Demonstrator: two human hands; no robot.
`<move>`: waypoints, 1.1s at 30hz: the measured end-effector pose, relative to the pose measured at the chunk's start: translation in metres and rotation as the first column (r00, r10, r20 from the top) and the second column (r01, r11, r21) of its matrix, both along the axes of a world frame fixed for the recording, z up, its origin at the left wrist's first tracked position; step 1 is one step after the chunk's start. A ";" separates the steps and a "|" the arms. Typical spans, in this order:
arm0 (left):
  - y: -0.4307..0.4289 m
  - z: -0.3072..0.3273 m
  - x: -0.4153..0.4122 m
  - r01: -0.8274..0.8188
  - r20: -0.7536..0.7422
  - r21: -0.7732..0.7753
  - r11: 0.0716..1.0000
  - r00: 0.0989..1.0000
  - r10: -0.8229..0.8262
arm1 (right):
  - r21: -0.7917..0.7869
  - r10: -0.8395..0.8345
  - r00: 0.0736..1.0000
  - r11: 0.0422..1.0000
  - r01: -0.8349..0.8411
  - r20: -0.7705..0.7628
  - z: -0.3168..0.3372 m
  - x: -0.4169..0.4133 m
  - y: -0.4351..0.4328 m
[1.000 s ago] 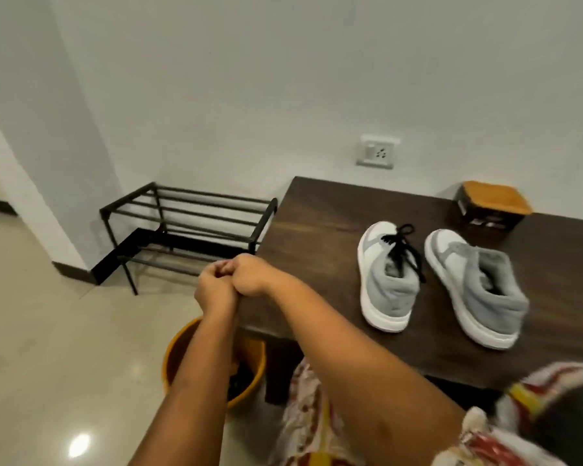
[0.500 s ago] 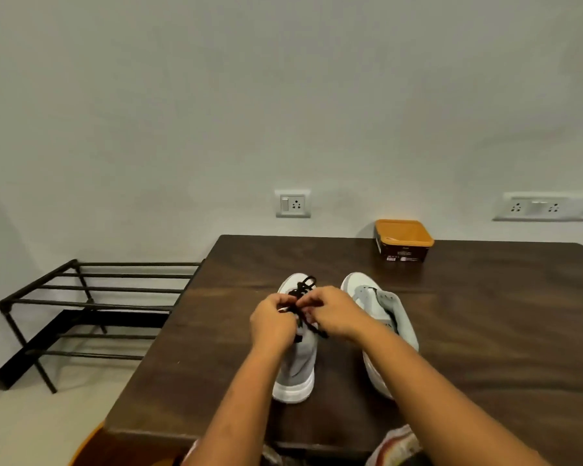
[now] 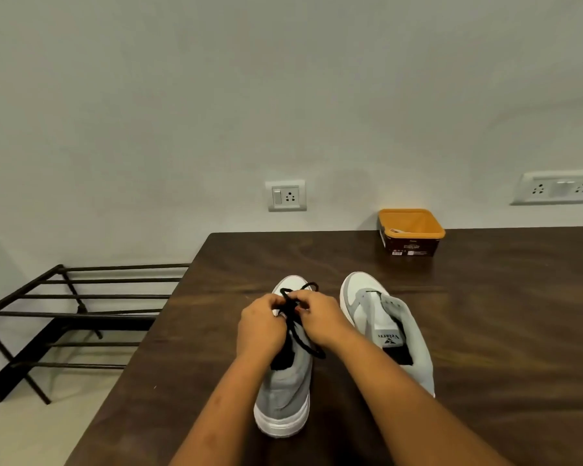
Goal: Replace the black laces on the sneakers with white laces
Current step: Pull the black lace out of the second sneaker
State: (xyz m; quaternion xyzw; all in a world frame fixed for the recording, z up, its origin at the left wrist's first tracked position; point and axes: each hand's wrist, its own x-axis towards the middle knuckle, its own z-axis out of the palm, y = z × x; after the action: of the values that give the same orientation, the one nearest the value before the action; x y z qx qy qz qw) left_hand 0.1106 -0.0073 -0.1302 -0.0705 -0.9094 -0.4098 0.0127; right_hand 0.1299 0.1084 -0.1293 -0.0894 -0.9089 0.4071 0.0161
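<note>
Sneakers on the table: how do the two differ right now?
The left sneaker carries a black lace; the right sneaker shows none. The left hand and right hand pinch the lace on the left sneaker; the right sneaker sits untouched. Both are grey and white, toes toward the wall.

Wide bare tabletop (image 3: 505, 331) right of the right sneaker (image 3: 396, 317), open passage there. The gap between it and the left sneaker (image 3: 283, 395) is narrow, crossed by the right forearm and a trailing black lace (image 3: 305, 343). Left hand (image 3: 261, 326) and right hand (image 3: 320, 319) pinch the lace, blocking the left sneaker's top. Orange-rimmed box (image 3: 409, 243) at back, well apart. Metal rack (image 3: 81, 314) beyond the left edge.
</note>
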 end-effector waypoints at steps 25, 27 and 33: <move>-0.015 -0.011 0.019 0.052 -0.165 -0.058 0.997 0.984 -0.061 | -0.353 -0.212 0.976 0.910 0.218 0.058 0.025 0.001 -0.008; -0.020 -0.013 0.020 0.051 -0.175 -0.039 0.998 0.983 -0.057 | -0.434 -0.155 0.983 0.882 0.181 0.095 0.028 0.003 -0.010; -0.037 -0.017 0.022 0.074 -0.181 0.018 0.997 0.981 -0.069 | -0.484 0.038 0.982 0.873 0.058 0.187 0.037 0.011 -0.004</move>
State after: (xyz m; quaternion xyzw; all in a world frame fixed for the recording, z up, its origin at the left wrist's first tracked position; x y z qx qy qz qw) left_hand 0.1326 -0.0447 -0.1477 -0.1397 -0.8963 -0.4130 0.0810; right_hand 0.1409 0.1047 -0.0923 -0.1339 -0.7738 0.6122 -0.0919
